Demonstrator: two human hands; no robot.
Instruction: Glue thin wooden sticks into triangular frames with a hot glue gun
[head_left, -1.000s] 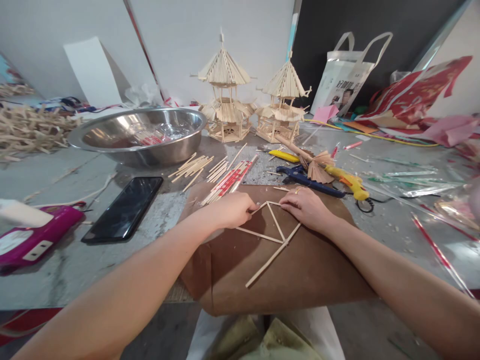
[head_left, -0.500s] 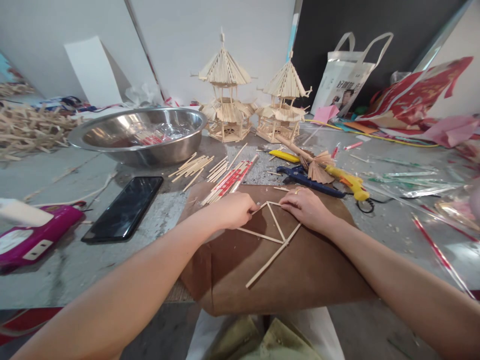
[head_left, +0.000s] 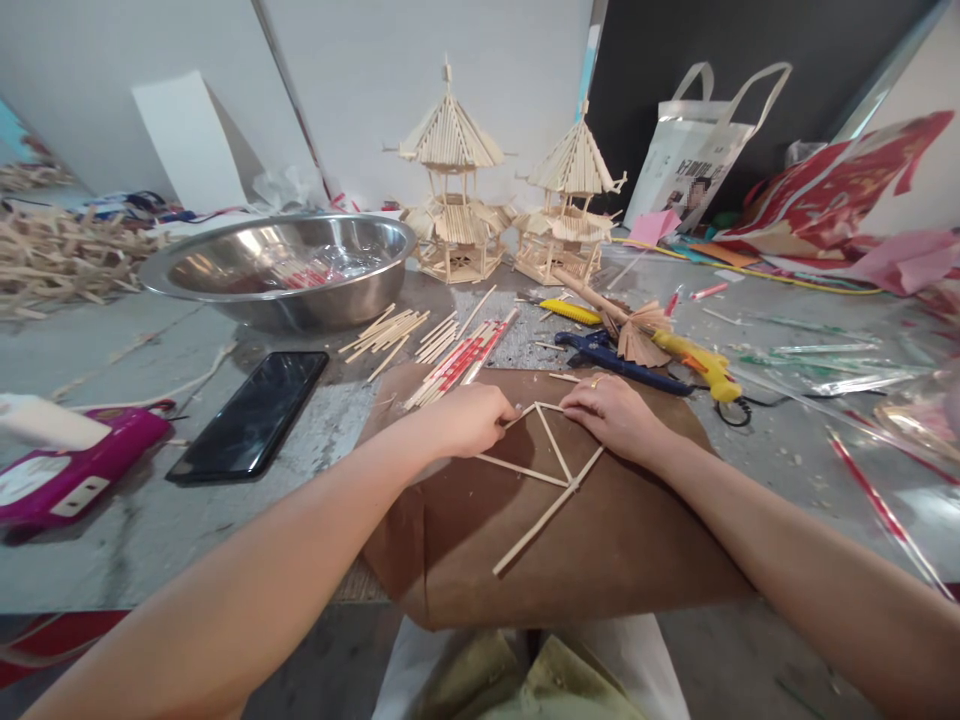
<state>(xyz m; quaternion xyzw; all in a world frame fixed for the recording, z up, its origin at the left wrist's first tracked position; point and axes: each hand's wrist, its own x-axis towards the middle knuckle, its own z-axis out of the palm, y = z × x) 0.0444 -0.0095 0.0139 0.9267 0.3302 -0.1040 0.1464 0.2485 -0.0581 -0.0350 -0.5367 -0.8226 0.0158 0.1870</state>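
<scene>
A frame of thin wooden sticks (head_left: 553,443) lies on a brown mat (head_left: 637,540), its sticks meeting at angles. My left hand (head_left: 484,418) pinches the frame's upper left stick, fingertips close to the top corner. On the other side my right hand (head_left: 607,410), a ring on one finger, has its fingers closed on the upper right stick. One long stick (head_left: 529,536) runs from the frame's lower joint toward the mat's front. Beyond my left hand lie loose sticks in red and white wrapping (head_left: 469,360).
Two stick pagodas (head_left: 450,150) stand at the back beside a steel basin (head_left: 277,290). A phone (head_left: 251,415) and a magenta device (head_left: 82,465) lie left. To the right are a yellow glue gun (head_left: 697,365), blue pliers-like tool (head_left: 615,360) and yellow cutter (head_left: 570,311).
Both hands keep their hold on the frame in the same place. Only the camera view has shifted very slightly.
</scene>
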